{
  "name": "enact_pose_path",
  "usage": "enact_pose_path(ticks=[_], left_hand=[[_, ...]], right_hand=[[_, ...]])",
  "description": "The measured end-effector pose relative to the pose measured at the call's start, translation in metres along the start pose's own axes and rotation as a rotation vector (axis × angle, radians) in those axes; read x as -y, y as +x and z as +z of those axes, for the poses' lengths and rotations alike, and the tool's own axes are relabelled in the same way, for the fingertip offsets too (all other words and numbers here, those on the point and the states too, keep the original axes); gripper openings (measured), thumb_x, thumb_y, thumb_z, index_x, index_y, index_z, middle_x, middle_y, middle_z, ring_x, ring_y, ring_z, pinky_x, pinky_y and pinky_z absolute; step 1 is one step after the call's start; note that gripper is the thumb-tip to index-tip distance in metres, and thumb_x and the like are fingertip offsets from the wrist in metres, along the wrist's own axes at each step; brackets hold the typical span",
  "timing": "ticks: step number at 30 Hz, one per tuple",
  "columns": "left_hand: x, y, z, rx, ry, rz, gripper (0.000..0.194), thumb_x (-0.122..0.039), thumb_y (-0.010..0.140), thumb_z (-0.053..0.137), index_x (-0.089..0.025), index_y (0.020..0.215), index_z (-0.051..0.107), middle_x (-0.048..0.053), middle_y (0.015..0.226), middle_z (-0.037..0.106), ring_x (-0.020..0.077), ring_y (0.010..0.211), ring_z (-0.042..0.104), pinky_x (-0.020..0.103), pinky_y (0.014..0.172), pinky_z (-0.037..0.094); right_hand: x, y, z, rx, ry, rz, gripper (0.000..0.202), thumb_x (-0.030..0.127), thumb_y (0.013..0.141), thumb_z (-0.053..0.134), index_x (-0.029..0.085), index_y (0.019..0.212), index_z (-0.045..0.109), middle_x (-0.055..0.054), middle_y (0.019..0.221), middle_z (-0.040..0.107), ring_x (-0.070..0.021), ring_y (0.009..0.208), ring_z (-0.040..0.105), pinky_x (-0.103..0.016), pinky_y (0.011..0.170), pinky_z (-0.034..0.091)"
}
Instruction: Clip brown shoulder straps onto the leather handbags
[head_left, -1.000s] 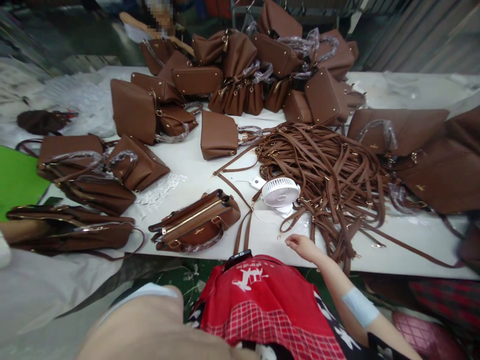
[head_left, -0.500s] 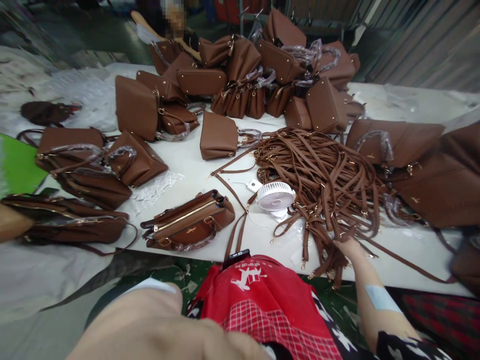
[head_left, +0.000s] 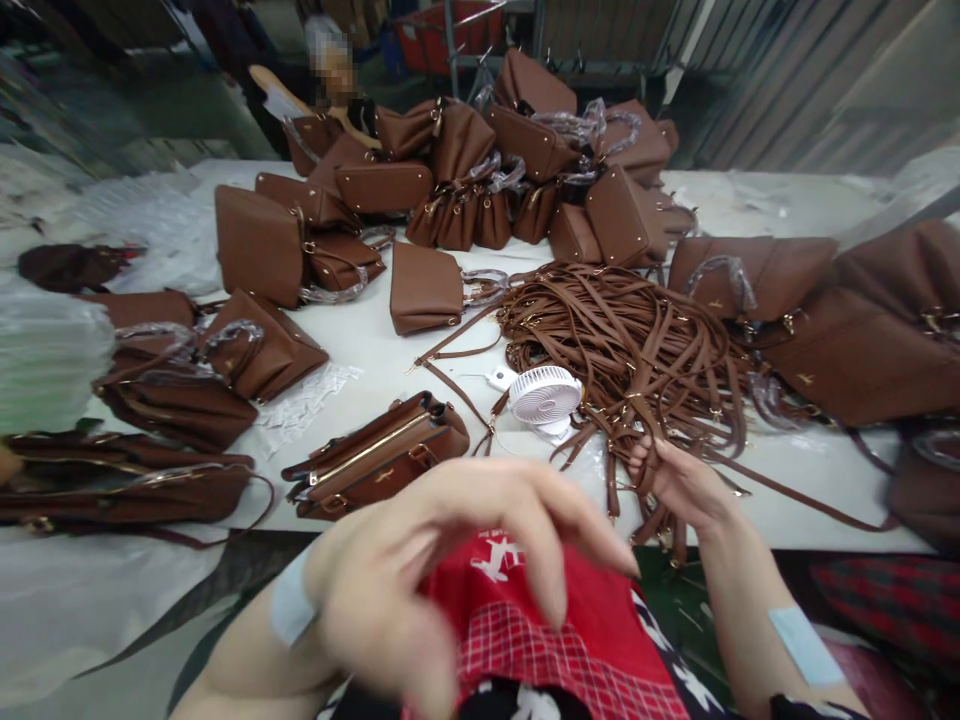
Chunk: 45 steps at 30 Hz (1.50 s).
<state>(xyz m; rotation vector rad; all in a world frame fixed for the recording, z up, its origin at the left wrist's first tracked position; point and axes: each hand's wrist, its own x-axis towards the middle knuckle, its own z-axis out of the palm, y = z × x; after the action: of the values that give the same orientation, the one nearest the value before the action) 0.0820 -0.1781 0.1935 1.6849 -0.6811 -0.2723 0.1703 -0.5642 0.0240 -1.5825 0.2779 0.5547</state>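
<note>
My left hand is raised close to the camera in front of the red apron, its fingers spread and curved with nothing in them. My right hand pinches one or more brown straps at the near edge of the strap pile. Just beyond my left hand, a brown handbag lies on the table with its gold zipper facing up. A white fan stands left of my right hand, against the pile.
Many brown handbags cover the back and left of the white table. Large bags lie at the right. White packets are scattered at left. A person's arm reaches in beyond the bags.
My left hand has come up and forward over the apron, with its fingers spread. My right hand has moved a little left and up, lifting straps. The view has shifted slightly.
</note>
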Motion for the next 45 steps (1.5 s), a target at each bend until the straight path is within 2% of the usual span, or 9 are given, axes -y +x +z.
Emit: enact_pose_path(ticks=[7, 11, 14, 21, 26, 29, 33, 36, 45], left_hand=[[0.093, 0.054, 0.046, 0.065, 0.194, -0.092, 0.062, -0.041, 0.072, 0.076, -0.018, 0.126, 0.054, 0.013, 0.123, 0.063, 0.0257, 0.110, 0.060, 0.040, 0.099, 0.046], [0.105, 0.046, 0.058, 0.080, 0.263, -0.196, 0.021, -0.035, 0.085, 0.063, -0.015, 0.091, 0.066, 0.005, 0.084, 0.070, 0.0170, 0.075, 0.064, 0.026, 0.070, 0.049], [0.100, 0.035, 0.044, -0.018, 0.336, -0.190, 0.018, -0.033, 0.087, 0.060, -0.017, 0.082, 0.066, 0.002, 0.074, 0.067, 0.0144, 0.068, 0.060, 0.024, 0.064, 0.045], [0.086, -0.031, -0.003, -0.463, 0.598, -0.120, 0.021, -0.034, 0.092, 0.055, -0.017, 0.099, 0.066, 0.005, 0.087, 0.069, 0.0176, 0.080, 0.063, 0.029, 0.075, 0.048], [0.079, -0.105, -0.022, -0.718, 0.882, -0.377, 0.032, -0.030, 0.099, 0.038, -0.015, 0.087, 0.063, 0.007, 0.082, 0.068, 0.0196, 0.080, 0.063, 0.032, 0.075, 0.048], [0.085, -0.150, -0.020, -0.729, 0.967, -0.649, 0.035, -0.029, 0.098, 0.039, -0.015, 0.076, 0.061, 0.006, 0.076, 0.066, 0.0199, 0.074, 0.062, 0.031, 0.069, 0.046], [0.093, -0.195, -0.013, -0.818, 0.869, -0.754, 0.038, -0.038, 0.097, 0.045, -0.016, 0.069, 0.059, 0.003, 0.069, 0.064, 0.0165, 0.067, 0.059, 0.026, 0.060, 0.040], [0.091, -0.216, -0.016, -1.001, 0.703, -0.704, 0.043, -0.039, 0.097, 0.043, -0.016, 0.063, 0.056, 0.001, 0.061, 0.058, 0.0129, 0.061, 0.054, 0.023, 0.057, 0.035], [0.121, -0.257, -0.040, -1.196, 0.162, -0.575, 0.052, -0.045, 0.099, 0.027, -0.016, 0.068, 0.057, -0.003, 0.057, 0.055, 0.0101, 0.056, 0.053, 0.021, 0.060, 0.040]], right_hand=[[0.045, -0.044, 0.107, 0.196, 0.461, -0.115, 0.019, 0.046, 0.087, 0.059, 0.029, 0.096, 0.059, 0.000, 0.092, 0.066, -0.0166, 0.083, 0.064, -0.034, 0.083, 0.054], [0.052, -0.040, 0.128, 0.251, 0.449, -0.139, 0.020, 0.045, 0.084, 0.064, 0.029, 0.095, 0.059, 0.001, 0.090, 0.066, -0.0159, 0.082, 0.064, -0.033, 0.082, 0.054], [0.064, -0.032, 0.139, 0.266, 0.338, -0.197, 0.024, 0.046, 0.082, 0.067, 0.029, 0.096, 0.060, -0.001, 0.090, 0.066, -0.0187, 0.086, 0.064, -0.037, 0.083, 0.054], [0.113, -0.009, 0.214, 0.492, 0.180, -0.329, 0.019, 0.041, 0.083, 0.067, 0.028, 0.096, 0.066, -0.004, 0.096, 0.066, -0.0187, 0.093, 0.063, -0.030, 0.079, 0.053], [0.124, 0.023, 0.302, 0.730, -0.322, -0.339, 0.036, 0.054, 0.086, 0.057, 0.019, 0.087, 0.068, -0.008, 0.084, 0.069, -0.0212, 0.079, 0.064, -0.035, 0.073, 0.052], [0.120, 0.028, 0.354, 0.777, -0.961, -0.653, 0.040, 0.052, 0.089, 0.050, 0.018, 0.077, 0.068, -0.010, 0.080, 0.069, -0.0244, 0.079, 0.063, -0.043, 0.080, 0.051], [0.107, 0.009, 0.407, 1.189, -1.135, -1.170, 0.035, 0.032, 0.091, 0.051, 0.022, 0.123, 0.057, -0.011, 0.129, 0.058, -0.0252, 0.119, 0.053, -0.044, 0.103, 0.041], [0.096, -0.006, 0.439, 1.470, -1.200, -1.127, 0.029, 0.030, 0.096, 0.041, 0.020, 0.120, 0.054, -0.011, 0.118, 0.063, -0.0223, 0.108, 0.059, -0.038, 0.095, 0.046], [0.089, -0.012, 0.509, 1.570, -1.199, -0.740, 0.030, 0.039, 0.099, 0.034, 0.021, 0.086, 0.053, 0.002, 0.070, 0.058, -0.0132, 0.061, 0.052, -0.025, 0.061, 0.042]])
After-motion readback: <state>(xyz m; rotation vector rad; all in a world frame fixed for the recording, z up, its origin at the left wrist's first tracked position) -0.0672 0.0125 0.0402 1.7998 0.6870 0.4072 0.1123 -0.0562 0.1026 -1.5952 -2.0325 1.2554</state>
